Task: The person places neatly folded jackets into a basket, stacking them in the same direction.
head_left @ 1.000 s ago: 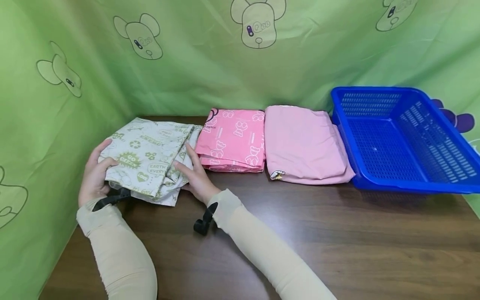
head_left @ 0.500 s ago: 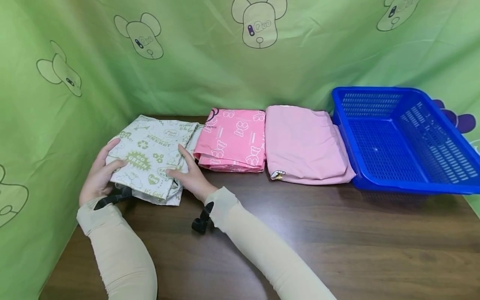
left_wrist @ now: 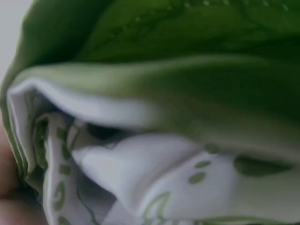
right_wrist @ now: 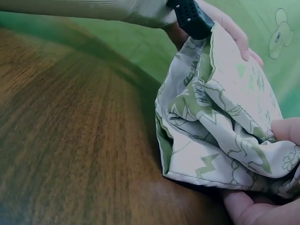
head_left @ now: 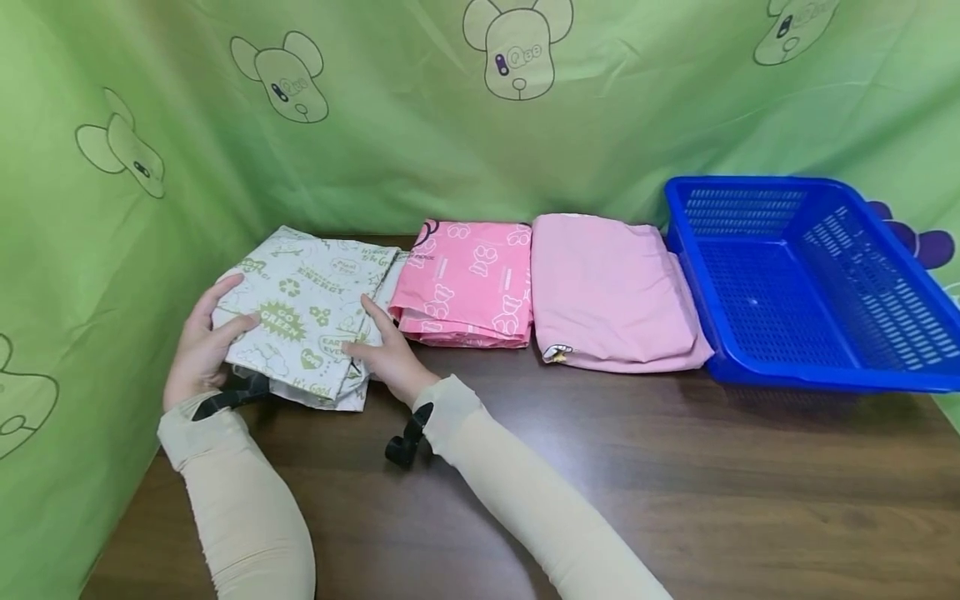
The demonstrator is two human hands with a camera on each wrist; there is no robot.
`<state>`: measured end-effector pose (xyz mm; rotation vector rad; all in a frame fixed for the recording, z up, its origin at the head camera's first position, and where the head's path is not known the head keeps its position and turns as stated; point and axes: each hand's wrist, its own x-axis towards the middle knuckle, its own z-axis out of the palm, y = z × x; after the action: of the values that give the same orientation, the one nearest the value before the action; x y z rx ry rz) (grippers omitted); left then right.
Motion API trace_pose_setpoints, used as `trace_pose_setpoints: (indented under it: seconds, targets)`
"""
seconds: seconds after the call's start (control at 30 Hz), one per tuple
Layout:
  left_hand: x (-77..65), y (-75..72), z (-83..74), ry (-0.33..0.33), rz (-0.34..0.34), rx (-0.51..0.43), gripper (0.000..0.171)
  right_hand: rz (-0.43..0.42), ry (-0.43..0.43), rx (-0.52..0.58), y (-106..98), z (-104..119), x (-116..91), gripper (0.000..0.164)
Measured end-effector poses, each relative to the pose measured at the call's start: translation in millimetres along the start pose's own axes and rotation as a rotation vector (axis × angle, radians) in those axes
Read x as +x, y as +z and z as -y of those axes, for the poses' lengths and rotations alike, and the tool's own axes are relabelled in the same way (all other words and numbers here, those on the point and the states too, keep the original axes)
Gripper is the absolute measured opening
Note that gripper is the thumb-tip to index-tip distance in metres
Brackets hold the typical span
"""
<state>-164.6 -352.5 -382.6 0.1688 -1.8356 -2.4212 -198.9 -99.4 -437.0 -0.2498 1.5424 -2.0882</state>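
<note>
A folded white cloth with green print (head_left: 300, 308) lies at the left of the table, beside the pink printed cloth. My left hand (head_left: 202, 342) grips its left side, with the thumb on top. On the right side, my right hand (head_left: 386, 350) holds the folded layers, thumb above and other fingers below, as the right wrist view shows at the cloth's edge (right_wrist: 211, 159). Its loose folds bulge out between the layers there. In the left wrist view, a close, blurred fold of the cloth (left_wrist: 140, 168) and its green lining fill the frame.
A folded pink cloth with white bear print (head_left: 465, 283) adjoins it on the right, then a plain light pink folded cloth (head_left: 607, 292). A blue plastic basket (head_left: 825, 375) stands at the far right. Green printed curtains (head_left: 397, 125) enclose the back and left of the wooden table (head_left: 675, 475).
The white cloth has shifted slightly right and away from me, and its top layer now lies flatter over the right-hand folds. Both hands have kept their hold; the other cloths and basket stay put.
</note>
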Motion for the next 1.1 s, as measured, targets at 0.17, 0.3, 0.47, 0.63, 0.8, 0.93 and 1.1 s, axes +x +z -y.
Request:
trace_pose_setpoints:
  seconds: [0.17,0.3,0.47,0.63,0.8,0.93,1.1]
  targets:
    - [-0.7,7.4,-5.3,0.029,-0.026,-0.003,0.064,0.027,-0.028,0.005,-4,4,-1,0.080]
    - [-3.2,12.5,-12.6,0.060,-0.057,-0.003,0.064,0.048,-0.048,0.009,-3,8,-2,0.081]
    - [-7.7,20.6,-21.9,0.108,-0.091,-0.007,0.065,0.059,-0.086,0.016,-3,13,-5,0.082]
    - [-12.2,29.9,-31.7,0.148,-0.102,0.013,0.065,0.069,-0.130,0.031,-3,18,-10,0.082]
    - [-11.5,44.0,-35.9,0.178,-0.088,0.011,0.065,0.038,-0.201,-0.009,-12,26,-18,0.081]
    - [-8.5,56.3,-35.6,0.204,-0.059,0.004,0.064,-0.013,-0.265,-0.095,-22,31,-24,0.081]
    - [-3.3,71.4,-32.8,0.236,-0.056,0.031,0.062,-0.037,-0.289,-0.140,-32,43,-33,0.082]
